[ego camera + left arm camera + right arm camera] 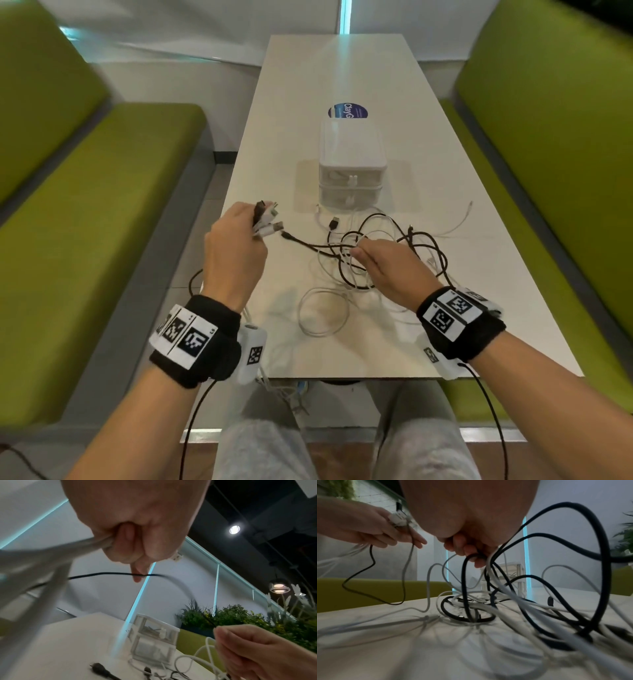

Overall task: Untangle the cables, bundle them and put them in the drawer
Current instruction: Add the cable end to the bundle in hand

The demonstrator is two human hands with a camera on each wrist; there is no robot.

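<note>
A tangle of black and white cables (pixel 370 260) lies on the white table (pixel 342 85) in front of a small translucent drawer unit (pixel 352 164). My left hand (pixel 236 240) is raised over the table's left edge and grips a bunch of cable plugs (pixel 267 216), black and white. From below, the white cords (pixel 51 555) leave its fist and a black cable (pixel 102 573) crosses under its little finger. My right hand (pixel 387 267) sits in the tangle with its fingers (pixel 471 553) curled round black and white strands (pixel 465 574), lifting loops off the table.
Both drawers of the unit are pushed in, and the upper one holds some white cable. A round blue sticker (pixel 347 111) lies behind it. Green benches (pixel 102 212) flank the table on both sides. One white loop (pixel 322 315) lies near the front edge.
</note>
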